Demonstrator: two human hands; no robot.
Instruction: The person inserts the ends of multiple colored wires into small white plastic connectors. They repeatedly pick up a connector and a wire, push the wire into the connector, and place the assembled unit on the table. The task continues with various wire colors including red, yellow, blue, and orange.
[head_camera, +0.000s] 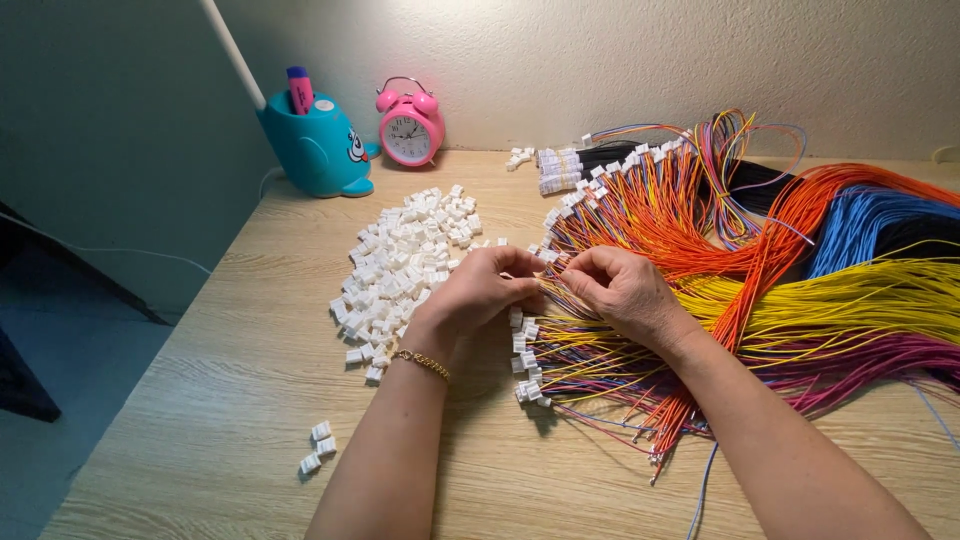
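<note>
My left hand and my right hand meet over the middle of the wooden desk. Between their fingertips they pinch a small white plastic connector with thin wires running into it. My left wrist wears a gold bracelet. A heap of loose white connectors lies just left of my left hand. Under my right hand lie wire sets with connectors fitted. Big bundles of orange, yellow, blue, purple and black wires spread to the right.
A teal whale-shaped holder with a pink marker stands at the back left beside a pink alarm clock. Three stray connectors lie near the front left edge. More finished wire sets sit at the back by the wall.
</note>
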